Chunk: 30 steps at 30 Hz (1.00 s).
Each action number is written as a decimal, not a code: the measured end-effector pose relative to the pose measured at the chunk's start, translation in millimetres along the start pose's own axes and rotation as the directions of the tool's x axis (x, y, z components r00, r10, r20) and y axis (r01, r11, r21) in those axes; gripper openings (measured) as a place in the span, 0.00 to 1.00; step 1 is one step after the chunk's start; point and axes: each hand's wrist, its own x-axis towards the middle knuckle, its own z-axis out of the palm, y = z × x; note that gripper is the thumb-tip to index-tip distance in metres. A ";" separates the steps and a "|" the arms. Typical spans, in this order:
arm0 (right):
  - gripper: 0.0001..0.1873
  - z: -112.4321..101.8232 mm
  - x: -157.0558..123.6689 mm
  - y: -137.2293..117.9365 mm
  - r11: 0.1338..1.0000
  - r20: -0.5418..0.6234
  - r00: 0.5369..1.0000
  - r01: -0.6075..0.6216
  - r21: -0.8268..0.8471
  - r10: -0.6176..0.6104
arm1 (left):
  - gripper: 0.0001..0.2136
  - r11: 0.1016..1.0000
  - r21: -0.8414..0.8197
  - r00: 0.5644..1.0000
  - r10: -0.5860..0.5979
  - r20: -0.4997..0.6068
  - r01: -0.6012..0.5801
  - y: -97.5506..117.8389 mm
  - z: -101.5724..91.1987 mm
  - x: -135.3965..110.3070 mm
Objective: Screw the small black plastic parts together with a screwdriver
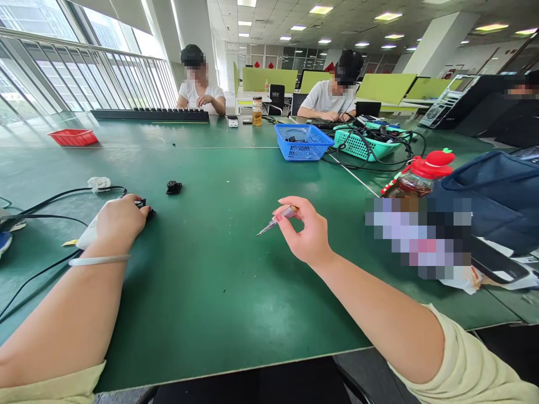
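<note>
My right hand (305, 231) hovers over the green table (219, 269), fingers pinched round a slim screwdriver (278, 219) whose tip points left and down. My left hand (120, 220) rests on the table at the left, fingers curled over a small black part (147, 209) and a white object (86, 237) partly hidden under the palm. A white band circles my left wrist. Another small black part (173, 187) lies alone a little farther back, between my hands.
Black cables (50, 199) run along the left edge beside crumpled paper (99, 182). A blue basket (302, 141), a teal basket with cables (366, 145) and a red tray (73, 137) stand farther back. A red-capped bottle (421, 174) and dark bag (492, 196) sit at right. Two people sit opposite.
</note>
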 end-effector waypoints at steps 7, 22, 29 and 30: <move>0.13 -0.1 -0.3 1.4 1.000 0.008 1.000 0.002 -0.010 -0.002 | 0.24 0.999 0.028 0.999 0.043 -0.014 -0.042 -1.0 6.4 6.0; 0.13 -0.4 -0.5 1.6 1.000 0.014 1.000 -0.010 0.004 0.010 | 0.25 0.993 -0.103 0.995 0.047 -0.089 -0.056 0.9 12.1 7.0; 0.13 0.0 -0.6 0.9 1.000 0.014 1.000 -0.008 0.000 0.008 | 0.27 0.999 -0.017 0.998 0.043 -0.043 -0.044 5.3 12.4 6.8; 0.13 0.0 -0.6 0.7 1.000 0.014 1.000 -0.009 0.000 0.009 | 0.27 0.999 -0.018 0.998 0.032 -0.052 -0.033 5.4 12.5 6.7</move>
